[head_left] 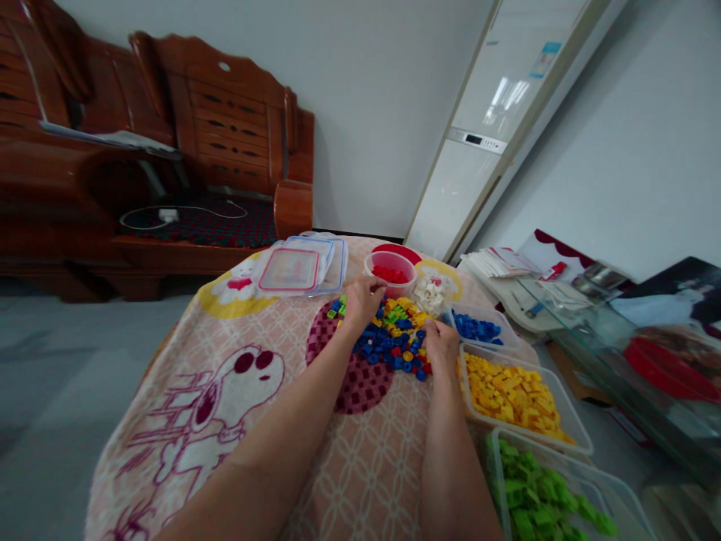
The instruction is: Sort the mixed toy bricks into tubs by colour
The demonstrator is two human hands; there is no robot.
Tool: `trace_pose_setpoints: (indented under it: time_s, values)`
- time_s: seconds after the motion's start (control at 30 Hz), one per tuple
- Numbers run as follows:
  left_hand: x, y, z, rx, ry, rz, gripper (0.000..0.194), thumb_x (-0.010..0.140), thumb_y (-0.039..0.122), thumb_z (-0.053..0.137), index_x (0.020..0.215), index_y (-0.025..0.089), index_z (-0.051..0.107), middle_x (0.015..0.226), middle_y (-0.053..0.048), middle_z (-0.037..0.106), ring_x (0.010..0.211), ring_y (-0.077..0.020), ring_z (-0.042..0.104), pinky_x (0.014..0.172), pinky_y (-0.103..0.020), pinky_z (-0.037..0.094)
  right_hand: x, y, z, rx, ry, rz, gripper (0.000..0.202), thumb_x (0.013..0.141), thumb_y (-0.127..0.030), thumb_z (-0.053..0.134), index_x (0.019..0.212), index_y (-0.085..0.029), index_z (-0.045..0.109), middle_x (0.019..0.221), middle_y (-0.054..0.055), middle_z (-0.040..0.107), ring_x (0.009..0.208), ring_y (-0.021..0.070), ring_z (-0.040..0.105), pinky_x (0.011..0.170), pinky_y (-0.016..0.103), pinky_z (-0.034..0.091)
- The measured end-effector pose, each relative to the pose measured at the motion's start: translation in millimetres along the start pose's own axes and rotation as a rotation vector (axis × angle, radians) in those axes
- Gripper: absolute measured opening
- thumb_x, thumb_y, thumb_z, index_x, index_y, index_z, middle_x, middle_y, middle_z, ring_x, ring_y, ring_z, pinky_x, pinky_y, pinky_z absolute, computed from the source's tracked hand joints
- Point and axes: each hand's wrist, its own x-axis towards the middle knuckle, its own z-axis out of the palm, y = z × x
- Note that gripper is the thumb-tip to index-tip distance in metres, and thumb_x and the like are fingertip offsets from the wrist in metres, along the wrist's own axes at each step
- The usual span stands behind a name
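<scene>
A mixed pile of toy building bricks (388, 342), in blue, yellow, green and red, lies on the cloth in front of me. My left hand (363, 302) is at the pile's far left side, its fingers pinched together by the near rim of a round clear tub (415, 279) with red bricks (390, 274) inside. Whatever those fingers hold is too small to make out. At the pile's right edge is my right hand (442, 343), fingers curled closed near yellow and blue bricks. Its fingertips are partly hidden, so I cannot see what is in them.
White bricks (431, 294) sit beside the round tub. Along the right stand clear boxes of blue bricks (476, 328), yellow bricks (515, 394) and green bricks (541, 488). Container lids (290, 270) lie stacked at the far left. A glass-topped table (619, 376) adjoins the right side.
</scene>
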Motion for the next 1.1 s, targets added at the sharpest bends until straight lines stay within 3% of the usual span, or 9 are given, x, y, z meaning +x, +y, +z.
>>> trace_pose_setpoints:
  time_s: [0.17, 0.33, 0.6, 0.87, 1.0, 1.1]
  values:
    - [-11.3, 5.6, 4.1, 0.451, -0.13, 0.101, 0.023, 0.083, 0.023, 0.056, 0.096, 0.02, 0.075, 0.098, -0.01, 0.072, 0.099, -0.0231, 0.063, 0.092, -0.034, 0.047, 0.2, -0.1, -0.3, 0.009, 0.003, 0.005, 0.042, 0.087, -0.043, 0.045, 0.063, -0.017, 0.068, 0.046, 0.002, 0.054, 0.052, 0.0144, 0.047, 0.053, 0.025, 0.032]
    - [-13.5, 1.5, 12.2, 0.572, -0.175, 0.159, 0.027, 0.083, 0.021, 0.051, 0.089, 0.019, 0.077, 0.092, -0.012, 0.071, 0.094, -0.0246, 0.063, 0.09, -0.036, 0.046, -0.1, -1.1, -0.8, 0.005, 0.001, 0.009, 0.042, 0.087, -0.043, 0.045, 0.061, -0.017, 0.066, 0.046, 0.002, 0.054, 0.052, 0.0141, 0.046, 0.053, 0.025, 0.032]
    - [-12.9, -0.8, 14.7, 0.491, -0.147, 0.096, 0.024, 0.078, 0.018, 0.054, 0.084, 0.018, 0.077, 0.092, -0.013, 0.071, 0.091, -0.0254, 0.063, 0.087, -0.036, 0.046, -0.5, -2.5, -1.4, 0.008, 0.009, -0.004, 0.042, 0.087, -0.043, 0.045, 0.061, -0.018, 0.066, 0.046, 0.002, 0.055, 0.053, 0.0147, 0.047, 0.054, 0.026, 0.032]
    - [-15.4, 5.9, 12.1, 0.484, -0.129, 0.068, 0.02, 0.082, 0.019, 0.052, 0.081, 0.015, 0.072, 0.09, -0.014, 0.069, 0.092, -0.0263, 0.063, 0.087, -0.038, 0.045, 0.9, -0.1, -0.4, -0.022, -0.012, 0.005, 0.041, 0.087, -0.041, 0.045, 0.063, -0.017, 0.068, 0.048, 0.002, 0.056, 0.053, 0.0145, 0.048, 0.055, 0.026, 0.032]
    - [-11.3, 4.9, 9.5, 0.291, -0.026, 0.035, 0.016, 0.08, 0.017, 0.054, 0.084, 0.016, 0.07, 0.089, -0.011, 0.07, 0.089, -0.0227, 0.064, 0.086, -0.034, 0.046, 0.9, 0.6, 0.1, 0.002, -0.008, 0.005, 0.042, 0.087, -0.042, 0.045, 0.062, -0.017, 0.067, 0.047, 0.002, 0.054, 0.053, 0.0147, 0.047, 0.054, 0.026, 0.032]
    - [-6.5, 2.7, 6.7, 0.086, 0.068, -0.035, 0.013, 0.077, 0.019, 0.058, 0.08, 0.017, 0.07, 0.074, -0.006, 0.07, 0.076, -0.0189, 0.064, 0.078, -0.03, 0.048, 0.8, 0.7, 0.1, 0.002, -0.005, 0.014, 0.041, 0.087, -0.042, 0.045, 0.064, -0.017, 0.068, 0.047, 0.002, 0.055, 0.054, 0.0151, 0.048, 0.055, 0.026, 0.032]
